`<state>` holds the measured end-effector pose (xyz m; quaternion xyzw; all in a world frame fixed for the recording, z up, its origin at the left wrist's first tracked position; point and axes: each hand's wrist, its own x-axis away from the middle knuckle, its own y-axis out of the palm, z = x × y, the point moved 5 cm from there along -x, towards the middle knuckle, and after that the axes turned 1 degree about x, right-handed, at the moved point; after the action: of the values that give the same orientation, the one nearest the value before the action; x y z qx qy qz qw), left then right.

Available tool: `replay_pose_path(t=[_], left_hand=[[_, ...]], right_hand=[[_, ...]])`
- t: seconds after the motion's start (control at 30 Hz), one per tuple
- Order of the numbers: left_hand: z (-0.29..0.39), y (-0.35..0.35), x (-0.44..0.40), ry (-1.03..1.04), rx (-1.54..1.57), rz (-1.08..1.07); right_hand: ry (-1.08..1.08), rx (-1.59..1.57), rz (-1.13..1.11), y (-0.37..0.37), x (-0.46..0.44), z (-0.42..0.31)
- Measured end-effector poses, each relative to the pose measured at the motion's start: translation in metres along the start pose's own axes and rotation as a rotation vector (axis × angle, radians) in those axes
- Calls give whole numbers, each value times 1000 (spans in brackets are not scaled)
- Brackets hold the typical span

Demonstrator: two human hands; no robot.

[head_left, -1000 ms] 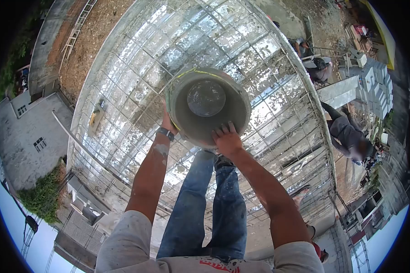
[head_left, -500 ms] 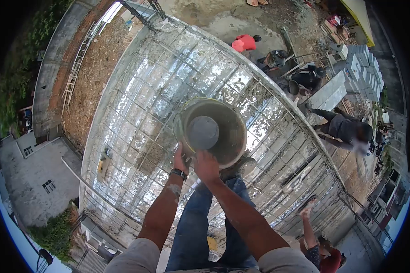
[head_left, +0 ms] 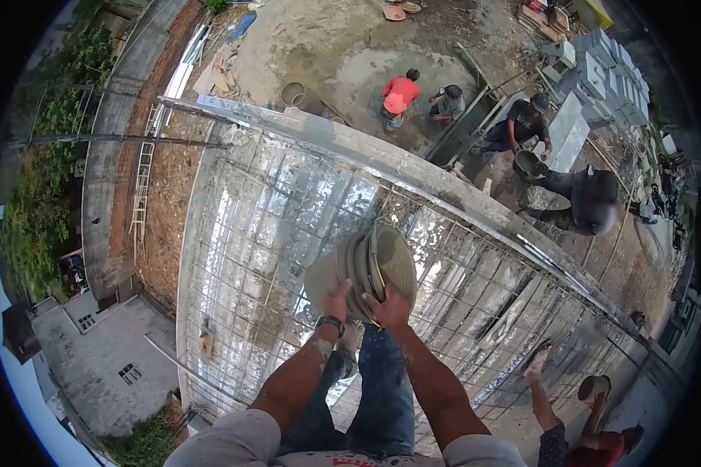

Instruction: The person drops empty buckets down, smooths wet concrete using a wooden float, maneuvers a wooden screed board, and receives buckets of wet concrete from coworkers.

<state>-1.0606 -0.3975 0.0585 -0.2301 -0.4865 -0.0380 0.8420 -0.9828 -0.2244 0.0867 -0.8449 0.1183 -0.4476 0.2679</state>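
A grey, cement-stained bucket (head_left: 327,274) lies tipped between my hands, its mouth turned to the right and filled with grey mix as far as I can see. Around its side is my left hand (head_left: 335,300), with a dark watch on the wrist. My right hand (head_left: 389,307) grips the bucket near its rim and yellow-edged handle. Below the bucket spreads a metal-sheeted deck (head_left: 237,272) crossed by a grid of thin rods. My legs in blue jeans stand under my arms.
A concrete edge (head_left: 381,156) borders the deck. Beyond it are a person in red (head_left: 401,95), a crouching person (head_left: 448,103) and two people at another bucket (head_left: 529,165). At lower right a person in dark red (head_left: 599,450) holds a round container (head_left: 594,387).
The bucket has gone from mouth-up to tipped on its side, and my right hand has shifted along it. The view has swung to show more ground beyond the deck.
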Motion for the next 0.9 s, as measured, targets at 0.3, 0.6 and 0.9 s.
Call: replay_pose_path(t=[0.3,0.6,0.9], left_hand=[[90,58,55,233,-209,-221],[429,28,134,614,-51,-452],[793,-137,-4,1228,372,-232]], right_hand=[[111,-375,466,-108,66,-7],[-240,-942,830,-289,43,-252],[-561,-605,896,-364,-187,-633]])
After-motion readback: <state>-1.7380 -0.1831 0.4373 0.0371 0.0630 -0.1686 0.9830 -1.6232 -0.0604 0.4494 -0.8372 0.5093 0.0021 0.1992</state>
